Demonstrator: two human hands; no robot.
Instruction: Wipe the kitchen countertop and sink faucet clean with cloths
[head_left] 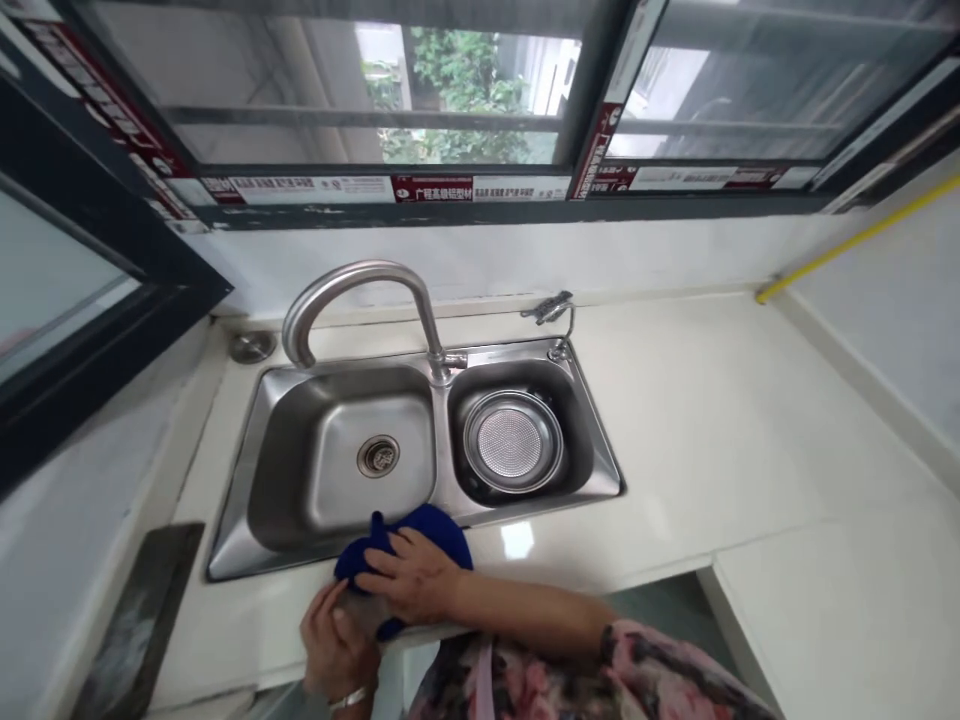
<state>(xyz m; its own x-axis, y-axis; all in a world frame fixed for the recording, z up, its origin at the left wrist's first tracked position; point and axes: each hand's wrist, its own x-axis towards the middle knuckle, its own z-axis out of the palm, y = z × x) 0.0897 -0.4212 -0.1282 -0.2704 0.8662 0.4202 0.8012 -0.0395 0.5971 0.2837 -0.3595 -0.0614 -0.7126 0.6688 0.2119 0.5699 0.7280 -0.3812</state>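
A bunched blue cloth lies at the front rim of the sink, partly over the counter edge. My right hand presses down on it from the right, its fingers bent over the fabric. My left hand, with a bracelet on the wrist, is curled around the near side of a greyish piece beside the cloth. Between my hands this piece is mostly covered, so I cannot tell what it is. Behind them is the two-bowl steel sink, with nothing but a drain in its left bowl.
A curved tap arches over the left bowl. In the right bowl sits a round metal strainer. A small spout stands at the back right corner. A dark flat slab lies at left. A yellow pipe runs along the right wall.
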